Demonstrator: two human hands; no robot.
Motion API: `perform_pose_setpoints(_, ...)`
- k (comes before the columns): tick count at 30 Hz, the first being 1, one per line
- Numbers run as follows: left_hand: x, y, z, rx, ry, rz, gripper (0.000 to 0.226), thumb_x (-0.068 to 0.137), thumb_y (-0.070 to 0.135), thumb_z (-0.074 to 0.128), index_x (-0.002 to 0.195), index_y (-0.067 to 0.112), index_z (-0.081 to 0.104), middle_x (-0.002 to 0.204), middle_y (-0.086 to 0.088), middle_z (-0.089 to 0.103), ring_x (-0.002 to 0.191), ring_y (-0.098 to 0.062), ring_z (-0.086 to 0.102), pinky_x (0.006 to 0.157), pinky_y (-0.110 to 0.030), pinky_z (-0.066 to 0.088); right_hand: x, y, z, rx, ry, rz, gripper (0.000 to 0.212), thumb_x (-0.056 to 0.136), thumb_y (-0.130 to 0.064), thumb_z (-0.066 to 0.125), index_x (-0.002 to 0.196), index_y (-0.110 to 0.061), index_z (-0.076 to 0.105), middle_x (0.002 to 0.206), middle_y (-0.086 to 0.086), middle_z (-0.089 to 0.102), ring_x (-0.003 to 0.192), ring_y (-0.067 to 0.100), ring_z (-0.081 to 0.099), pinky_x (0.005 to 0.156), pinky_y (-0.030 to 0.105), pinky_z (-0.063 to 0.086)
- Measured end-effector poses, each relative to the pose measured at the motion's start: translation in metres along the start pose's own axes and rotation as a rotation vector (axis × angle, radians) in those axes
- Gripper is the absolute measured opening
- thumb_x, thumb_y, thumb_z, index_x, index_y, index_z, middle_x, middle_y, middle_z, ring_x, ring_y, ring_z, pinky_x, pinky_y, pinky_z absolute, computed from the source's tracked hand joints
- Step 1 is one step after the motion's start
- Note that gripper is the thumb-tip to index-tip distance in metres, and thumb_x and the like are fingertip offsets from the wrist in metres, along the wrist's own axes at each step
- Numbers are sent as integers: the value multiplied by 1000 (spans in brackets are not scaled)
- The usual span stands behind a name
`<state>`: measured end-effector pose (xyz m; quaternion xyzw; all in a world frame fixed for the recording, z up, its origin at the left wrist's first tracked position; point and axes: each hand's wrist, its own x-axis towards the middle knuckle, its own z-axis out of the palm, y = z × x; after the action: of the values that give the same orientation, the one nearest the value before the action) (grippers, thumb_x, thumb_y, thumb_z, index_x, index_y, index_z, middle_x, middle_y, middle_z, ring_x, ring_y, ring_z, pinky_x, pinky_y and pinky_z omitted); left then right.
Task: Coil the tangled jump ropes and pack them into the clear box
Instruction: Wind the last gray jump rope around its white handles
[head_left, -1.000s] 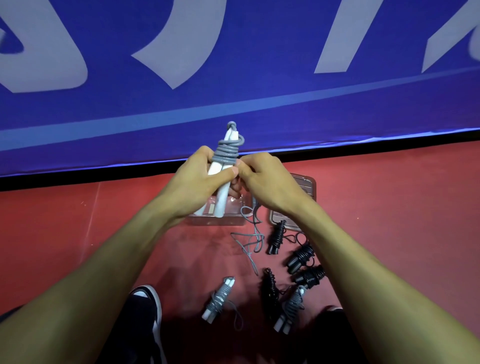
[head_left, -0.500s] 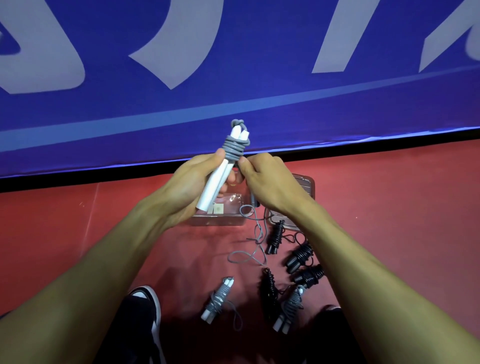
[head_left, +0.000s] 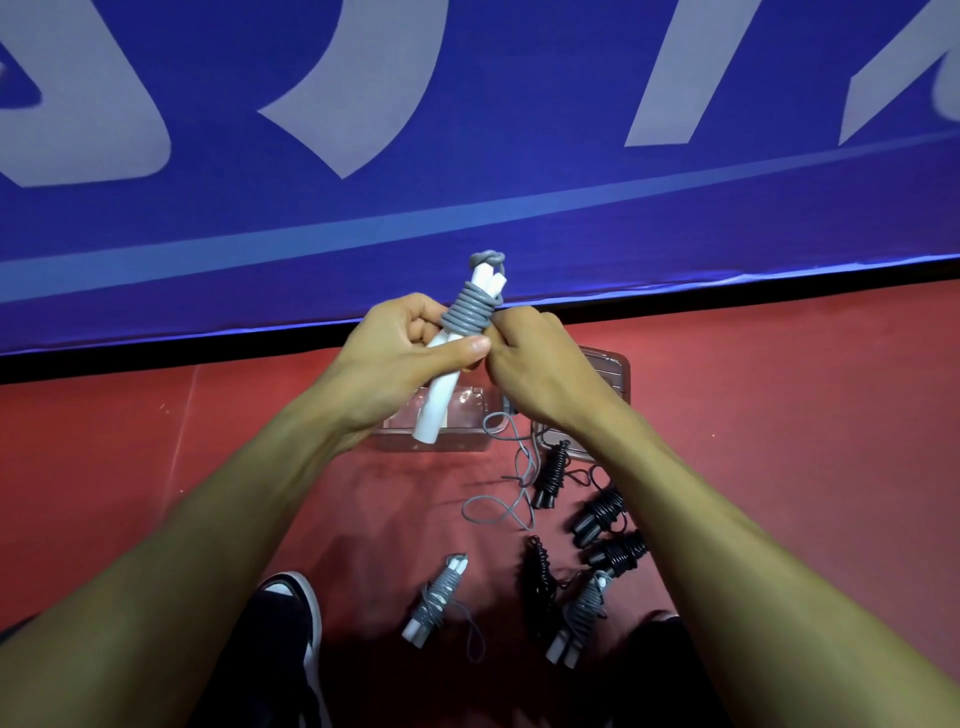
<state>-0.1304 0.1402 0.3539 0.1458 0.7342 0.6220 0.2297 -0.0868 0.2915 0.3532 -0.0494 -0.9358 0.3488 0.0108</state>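
Observation:
My left hand (head_left: 400, 358) grips a pair of white jump rope handles (head_left: 441, 395), held upright and tilted. Grey cord (head_left: 470, 312) is wound in several turns round their upper part. My right hand (head_left: 540, 369) pinches the same cord right beside the coil. The loose tail of the grey cord (head_left: 501, 493) hangs down to the red floor in loops. The clear box (head_left: 467, 441) lies on the floor below my hands, mostly hidden by them. Its lid (head_left: 610, 369) lies to the right.
Coiled ropes lie on the red floor near me: two grey-and-white ones (head_left: 436, 603) (head_left: 579, 618) and several black ones (head_left: 597, 512). A blue banner wall (head_left: 467, 130) stands just behind the box. My dark shoe (head_left: 291, 639) is at the lower left.
The grey coil on the handles has grown by more turns. The loose cord on the floor has shortened and shifted. Both hands have stayed close together above the box.

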Motion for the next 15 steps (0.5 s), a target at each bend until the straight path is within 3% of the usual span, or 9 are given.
perform_pose_setpoints(5, -1, -1, 1, -5, -1, -27, 20, 89, 14, 72, 95, 13, 53, 74, 7, 72, 65, -6, 66, 60, -29, 56, 0, -2, 2, 15, -14, 4, 48, 106, -24, 39, 59, -15, 38, 57, 3, 44, 62, 27, 41, 59, 38, 26)
perform_pose_setpoints(8, -2, -1, 0, -28, -36, -79, 24, 91, 13, 71, 97, 12, 47, 77, -2, 73, 70, -21, 71, 67, -43, 61, 1, 2, 5, -18, -26, 25, 48, 108, -31, 37, 68, -9, 54, 62, 5, 49, 69, 33, 49, 63, 39, 36)
perform_pose_setpoints(11, -4, 1, -1, -61, -34, -69, 30, 89, 1, 70, 108, 3, 46, 83, -15, 76, 71, -25, 74, 61, -34, 60, 2, 7, 8, -60, -35, 52, 51, 107, -38, 36, 76, -8, 63, 68, 9, 57, 77, 39, 57, 69, 41, 45)
perform_pose_setpoints(15, -1, 2, -4, -46, 8, -25, 24, 84, 1, 75, 104, 3, 62, 72, -6, 72, 63, -16, 70, 62, -29, 60, 2, 9, 10, -76, 9, 46, 54, 105, -43, 34, 69, -8, 56, 73, 13, 63, 78, 41, 58, 75, 47, 50)
